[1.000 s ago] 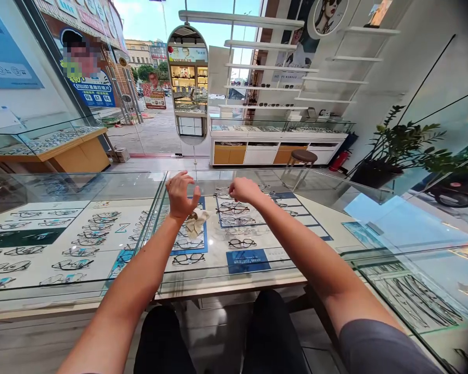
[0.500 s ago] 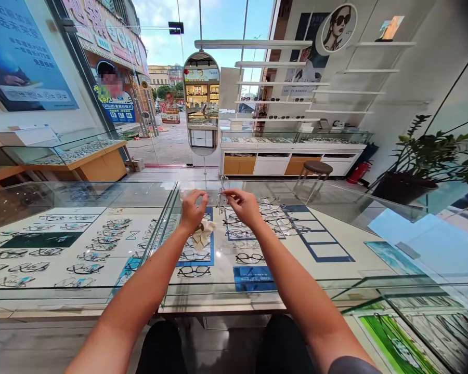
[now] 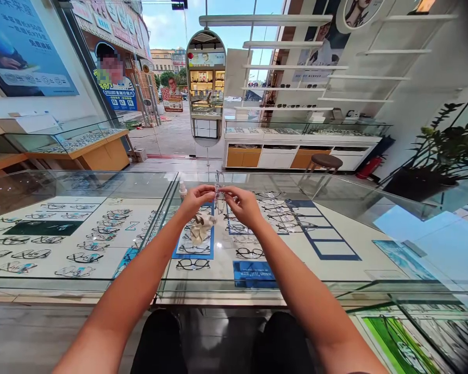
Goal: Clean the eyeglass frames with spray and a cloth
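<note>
Above the glass counter, both hands meet at a thin-framed pair of glasses [image 3: 219, 182] standing on edge. My left hand [image 3: 198, 201] pinches it from the left, and my right hand [image 3: 239, 203] pinches it from the right. The fingertips nearly touch each other. Below my left hand a crumpled beige cloth [image 3: 201, 228] lies on the glass. A small white spray bottle [image 3: 183, 190] stands just behind my left hand. Under the glass, rows of eyeglasses show, among them a black pair [image 3: 193, 264] near the front.
The glass case's front edge [image 3: 257, 300] runs before my knees. An oval mirror [image 3: 206, 88] is ahead. Behind the counter are a brown stool [image 3: 326, 161], wall shelves [image 3: 292, 66] and a potted plant [image 3: 425, 171] at right. A second display case [image 3: 97, 145] is at left.
My left hand has moved right and now pinches the glasses, where its fingers were apart from them. The view has tilted slightly down, and the bottle has come into sight.
</note>
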A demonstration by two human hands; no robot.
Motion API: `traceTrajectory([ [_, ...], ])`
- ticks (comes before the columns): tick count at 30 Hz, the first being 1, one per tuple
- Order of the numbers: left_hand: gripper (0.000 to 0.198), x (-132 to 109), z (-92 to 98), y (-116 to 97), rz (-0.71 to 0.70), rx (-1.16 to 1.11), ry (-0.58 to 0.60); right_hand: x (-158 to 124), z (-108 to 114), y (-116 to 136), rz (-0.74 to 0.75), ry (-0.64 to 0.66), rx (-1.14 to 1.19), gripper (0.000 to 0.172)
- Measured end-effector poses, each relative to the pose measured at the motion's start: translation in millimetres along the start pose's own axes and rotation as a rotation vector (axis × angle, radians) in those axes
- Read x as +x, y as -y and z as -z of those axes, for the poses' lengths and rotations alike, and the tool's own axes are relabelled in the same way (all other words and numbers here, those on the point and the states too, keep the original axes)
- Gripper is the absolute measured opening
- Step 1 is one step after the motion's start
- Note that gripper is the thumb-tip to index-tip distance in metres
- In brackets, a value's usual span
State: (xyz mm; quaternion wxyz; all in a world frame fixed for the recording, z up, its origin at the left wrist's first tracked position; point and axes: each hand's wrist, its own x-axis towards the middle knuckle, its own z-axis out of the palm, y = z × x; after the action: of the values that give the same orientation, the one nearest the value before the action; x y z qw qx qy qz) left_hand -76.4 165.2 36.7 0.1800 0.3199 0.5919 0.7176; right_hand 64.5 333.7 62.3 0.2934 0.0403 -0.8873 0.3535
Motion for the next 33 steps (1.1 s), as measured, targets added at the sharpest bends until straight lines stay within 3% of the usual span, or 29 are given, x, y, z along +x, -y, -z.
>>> traceTrajectory([
  [18, 0.056, -3, -3.6, -7, 0.043, -0.029, -0.022, -2, -3, 3, 0.050, 0.028, 0.031, 0.033],
  [28, 0.056, -1, -2.3, -4, -0.001, 0.016, 0.013, -1, -7, 4, 0.032, -0.048, 0.199, 0.028],
  [33, 0.058, -1, -4.2, -5, -0.042, -0.012, -0.049, 2, -14, 2, -0.129, -0.150, 0.455, 0.030],
])
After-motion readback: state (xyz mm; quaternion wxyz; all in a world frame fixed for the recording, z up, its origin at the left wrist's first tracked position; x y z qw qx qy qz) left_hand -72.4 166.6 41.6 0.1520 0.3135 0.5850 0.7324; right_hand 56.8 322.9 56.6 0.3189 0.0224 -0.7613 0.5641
